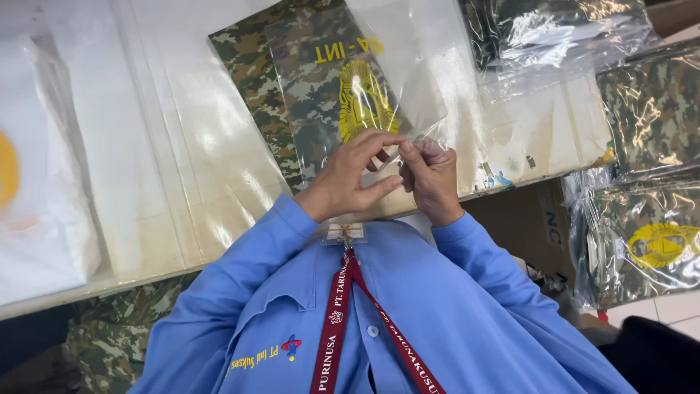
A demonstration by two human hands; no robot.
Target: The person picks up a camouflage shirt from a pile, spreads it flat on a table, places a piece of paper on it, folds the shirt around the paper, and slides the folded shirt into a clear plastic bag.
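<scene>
Left hand (346, 175) and right hand (430, 175) both pinched the clear plastic bag (397, 73) over the camouflage garment (310, 87) at the bench's (146, 146) near edge.

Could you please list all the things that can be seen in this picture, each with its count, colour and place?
camouflage cloth: one, green and brown with a yellow emblem, on the table in front of the hands
clear plastic bag: one, see-through, over the cloth, its edge pinched by both hands
packed camouflage bundles: several, in shiny plastic, at the right
white bag: one, at the left
table: one, pale cream
cardboard box: one, brown, under the table edge
lanyard: one, red, on the chest
shirt: one, blue
left hand: grip shut on the bag
right hand: grip shut on the bag
</scene>
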